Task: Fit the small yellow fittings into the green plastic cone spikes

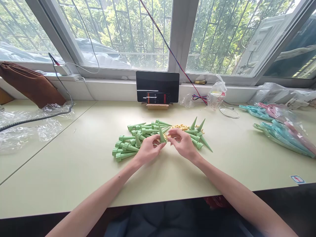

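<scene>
My left hand (150, 148) is closed around the wide base of a green plastic watering spike (161, 132), which stands with its point up. Close to the spike's right side, my right hand (182, 142) has its thumb and fingers pinched together. Something small and yellow shows by those fingertips, but whether they hold it I cannot make out. A heap of similar green spikes (126, 146) lies to the left and behind my left hand. Small yellow pieces (181, 127) are piled beyond my right hand, beside a smaller group of green spikes (196, 139).
A dark tablet (158, 82) with a phone (158, 98) before it leans at the back of the pale table (81, 174). Bagged teal and pink items (283, 131) lie on the right. Clear plastic wrap (49, 130), a black cable (37, 119) and a brown pouch (31, 84) are left.
</scene>
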`<state>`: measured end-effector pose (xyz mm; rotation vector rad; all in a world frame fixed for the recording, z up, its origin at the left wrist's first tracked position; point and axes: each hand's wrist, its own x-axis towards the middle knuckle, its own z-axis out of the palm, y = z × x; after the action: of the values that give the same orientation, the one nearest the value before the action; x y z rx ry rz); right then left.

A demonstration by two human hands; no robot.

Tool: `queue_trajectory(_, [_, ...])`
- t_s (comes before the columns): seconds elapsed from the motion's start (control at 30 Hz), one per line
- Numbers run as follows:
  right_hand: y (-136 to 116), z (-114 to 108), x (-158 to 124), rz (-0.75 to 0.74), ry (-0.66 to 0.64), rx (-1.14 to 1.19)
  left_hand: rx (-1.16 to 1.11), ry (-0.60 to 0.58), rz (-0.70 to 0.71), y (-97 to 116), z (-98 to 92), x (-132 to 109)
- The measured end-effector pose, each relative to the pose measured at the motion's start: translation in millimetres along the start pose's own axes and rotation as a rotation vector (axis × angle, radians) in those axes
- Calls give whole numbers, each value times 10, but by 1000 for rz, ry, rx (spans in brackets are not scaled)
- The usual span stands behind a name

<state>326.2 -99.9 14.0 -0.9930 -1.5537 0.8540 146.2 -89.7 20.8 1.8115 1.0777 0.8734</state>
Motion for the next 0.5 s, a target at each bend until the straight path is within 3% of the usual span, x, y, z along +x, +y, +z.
queue_trajectory(0.5, [12,-5,2,5,4,-12,1,8,-12,44,0,-16])
